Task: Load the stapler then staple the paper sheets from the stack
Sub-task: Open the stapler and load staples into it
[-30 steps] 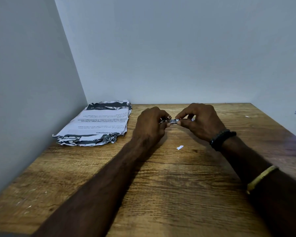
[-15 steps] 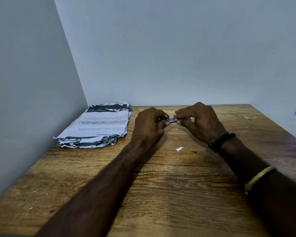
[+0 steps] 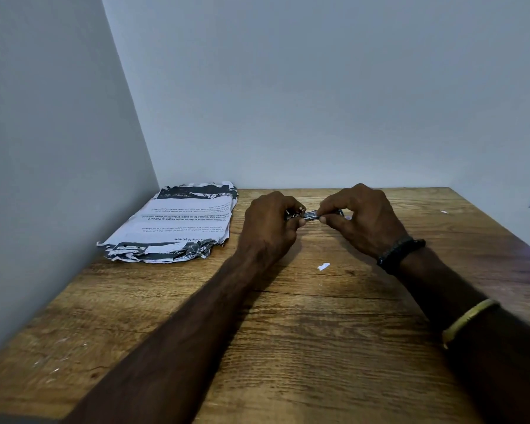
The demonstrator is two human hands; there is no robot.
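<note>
Left hand point(image 3: 270, 223) and right hand point(image 3: 366, 218) both pinch a small metal thing, probably the stapler point(image 3: 311, 214) — paper stack point(image 3: 178, 224) at the table's point(image 3: 288, 338) far-left corner.

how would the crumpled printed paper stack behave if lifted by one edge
The crumpled printed paper stack likely flops, being thin loose sheets. Its ragged, uneven edges suggest sheets may slide apart or tear. Probably light.

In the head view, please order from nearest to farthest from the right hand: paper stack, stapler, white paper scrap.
1. The stapler, pinched by the right hand.
2. The white paper scrap, on the table, toward the camera.
3. The paper stack, far left.
</note>
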